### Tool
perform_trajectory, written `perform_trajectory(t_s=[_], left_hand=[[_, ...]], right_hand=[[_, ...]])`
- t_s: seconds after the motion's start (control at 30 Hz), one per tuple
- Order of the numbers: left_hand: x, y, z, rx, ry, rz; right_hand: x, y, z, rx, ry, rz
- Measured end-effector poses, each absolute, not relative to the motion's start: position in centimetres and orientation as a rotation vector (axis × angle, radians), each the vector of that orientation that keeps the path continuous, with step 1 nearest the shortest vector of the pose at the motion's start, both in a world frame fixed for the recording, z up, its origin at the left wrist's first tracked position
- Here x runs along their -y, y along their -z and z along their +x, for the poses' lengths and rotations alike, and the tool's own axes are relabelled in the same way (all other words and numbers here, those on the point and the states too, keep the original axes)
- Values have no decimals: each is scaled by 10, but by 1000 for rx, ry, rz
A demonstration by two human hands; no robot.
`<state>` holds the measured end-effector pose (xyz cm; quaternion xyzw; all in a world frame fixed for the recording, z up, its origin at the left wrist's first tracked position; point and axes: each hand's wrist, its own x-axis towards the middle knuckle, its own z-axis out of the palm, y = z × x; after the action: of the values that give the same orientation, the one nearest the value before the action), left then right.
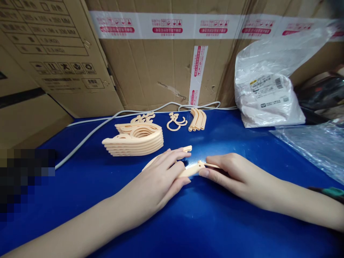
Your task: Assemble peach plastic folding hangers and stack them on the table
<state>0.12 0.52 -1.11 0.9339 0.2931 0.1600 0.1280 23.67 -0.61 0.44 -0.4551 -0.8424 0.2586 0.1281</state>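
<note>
My left hand (167,175) presses over a cream plastic hanger part (191,171) on the blue table, its fingers wrapped across it and covering most of it. One end of that part shows past the fingertips, with a small hole in it. My right hand (232,173) pinches a thin cream plastic piece (213,165) against this end; most of the piece is hidden by the fingers. Behind the left hand lies a stack of matching cream hanger parts (134,145). Farther back are cream hooks (176,122) and several curved cream arm pieces (198,119).
More small cream hooks (143,117) lie behind the stack. A white cable (91,135) runs along the back and left of the blue table (209,229). Cardboard boxes (150,68) wall off the rear. At right stand a white plastic bag (268,96) and clear plastic film (317,143).
</note>
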Motion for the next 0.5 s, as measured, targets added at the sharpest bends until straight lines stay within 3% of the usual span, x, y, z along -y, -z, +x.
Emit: perform_trajectory(t_s=[0.17,0.5], left_hand=[[-5,12,0,-827,-452,2736],[-6,12,-1,-796,-448,2736]], right_hand=[[4,-1,239,2537,-653,-1308],[8,7,243,2637,129,-1043]])
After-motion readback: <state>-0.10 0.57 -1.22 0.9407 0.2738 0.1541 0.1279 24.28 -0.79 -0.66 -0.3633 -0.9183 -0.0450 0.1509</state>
